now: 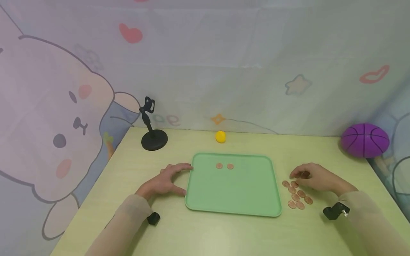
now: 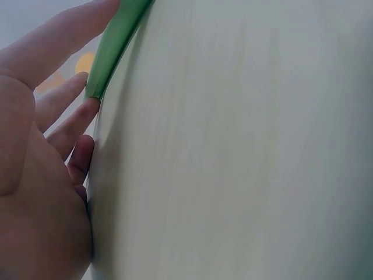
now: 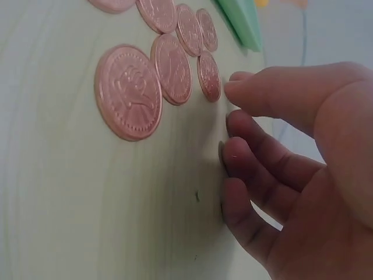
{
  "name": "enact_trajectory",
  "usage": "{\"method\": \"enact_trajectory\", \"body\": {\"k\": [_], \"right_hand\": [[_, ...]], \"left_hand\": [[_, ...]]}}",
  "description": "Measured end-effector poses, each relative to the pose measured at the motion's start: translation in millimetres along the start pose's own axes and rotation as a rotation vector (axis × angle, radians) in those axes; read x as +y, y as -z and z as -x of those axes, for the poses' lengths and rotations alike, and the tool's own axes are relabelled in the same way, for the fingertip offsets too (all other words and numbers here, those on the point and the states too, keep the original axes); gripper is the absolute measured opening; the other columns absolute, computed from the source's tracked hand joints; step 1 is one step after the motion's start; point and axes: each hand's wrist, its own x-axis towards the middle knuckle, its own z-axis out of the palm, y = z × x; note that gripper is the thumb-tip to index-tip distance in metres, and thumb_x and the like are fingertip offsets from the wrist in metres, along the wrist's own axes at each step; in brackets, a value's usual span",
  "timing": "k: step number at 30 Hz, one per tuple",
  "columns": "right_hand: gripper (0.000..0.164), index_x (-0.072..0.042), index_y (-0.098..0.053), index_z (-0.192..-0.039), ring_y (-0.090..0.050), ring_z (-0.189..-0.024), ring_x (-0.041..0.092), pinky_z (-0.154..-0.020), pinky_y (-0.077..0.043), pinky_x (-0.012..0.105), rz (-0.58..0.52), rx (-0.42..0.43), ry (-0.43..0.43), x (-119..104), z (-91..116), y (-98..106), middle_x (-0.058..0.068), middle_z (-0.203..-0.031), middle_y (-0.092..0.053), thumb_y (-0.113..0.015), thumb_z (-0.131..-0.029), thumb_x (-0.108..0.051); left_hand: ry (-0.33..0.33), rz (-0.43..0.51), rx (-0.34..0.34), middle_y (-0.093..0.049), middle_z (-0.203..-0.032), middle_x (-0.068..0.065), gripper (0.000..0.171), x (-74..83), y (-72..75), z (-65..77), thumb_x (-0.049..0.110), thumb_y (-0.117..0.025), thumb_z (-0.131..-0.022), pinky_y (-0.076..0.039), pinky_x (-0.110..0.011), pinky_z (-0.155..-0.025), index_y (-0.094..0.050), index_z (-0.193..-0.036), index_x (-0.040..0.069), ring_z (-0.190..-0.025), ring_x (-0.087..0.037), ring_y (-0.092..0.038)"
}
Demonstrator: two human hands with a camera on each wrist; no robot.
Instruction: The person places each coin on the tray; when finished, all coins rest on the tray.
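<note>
A light green tray (image 1: 233, 193) lies on the table, with two copper coins (image 1: 219, 165) near its far edge. At the tray's left edge is my left hand (image 1: 161, 181), thumb and fingers spread apart; in the left wrist view fingertips (image 2: 92, 104) meet the tray's green rim (image 2: 116, 49). To the right of the tray lies a loose group of several copper coins (image 1: 301, 193). Over the far side of that group hovers my right hand (image 1: 315, 176), fingers loosely bent. The right wrist view shows its thumb tip beside one coin (image 3: 208, 76), with nothing visible in its grasp.
A black stand (image 1: 154, 139) with a round base is at the back left. A small yellow ball (image 1: 220, 137) sits behind the tray, and a purple basketball (image 1: 365, 140) at the back right corner. A printed cloth (image 1: 205, 71) hangs behind the table.
</note>
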Motion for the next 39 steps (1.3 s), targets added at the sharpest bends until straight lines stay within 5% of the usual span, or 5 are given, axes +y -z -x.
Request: {"method": "enact_trajectory", "body": {"k": [9, 20, 39], "right_hand": [[0.031, -0.009, -0.076, -0.118, -0.056, -0.088, 0.008, -0.077, -0.049, 0.025, -0.041, -0.015, 0.016, 6.8, 3.4, -0.9, 0.001, -0.109, -0.069, -0.082, -0.088, -0.007], [0.024, -0.014, -0.079, -0.111, -0.058, -0.088, 0.007, -0.076, -0.05, 0.026, -0.019, 0.002, 0.086, 10.7, 2.6, -1.7, 0.0, -0.108, -0.07, -0.083, -0.088, -0.008], [0.021, -0.02, -0.077, -0.104, -0.056, -0.092, 0.013, -0.08, -0.049, 0.026, -0.013, -0.067, 0.049, -0.2, -3.2, 0.6, -0.002, -0.104, -0.067, -0.081, -0.088, -0.007]], "left_hand": [[-0.002, 0.007, -0.006, -0.042, -0.165, 0.005, 0.089, 1.4, 0.3, 0.5, 0.037, -0.095, -0.074, -0.021, -0.056, -0.108, -0.055, -0.152, 0.033, -0.14, -0.028, -0.036], [-0.005, 0.009, 0.002, -0.045, -0.163, 0.004, 0.088, 2.1, -0.4, 1.0, 0.037, -0.096, -0.073, -0.021, -0.059, -0.108, -0.056, -0.151, 0.032, -0.139, -0.029, -0.038], [0.038, 0.015, -0.007, -0.043, -0.163, 0.01, 0.088, 3.3, 0.7, 1.6, 0.037, -0.096, -0.072, -0.022, -0.056, -0.111, -0.056, -0.15, 0.037, -0.14, -0.024, -0.036]]}}
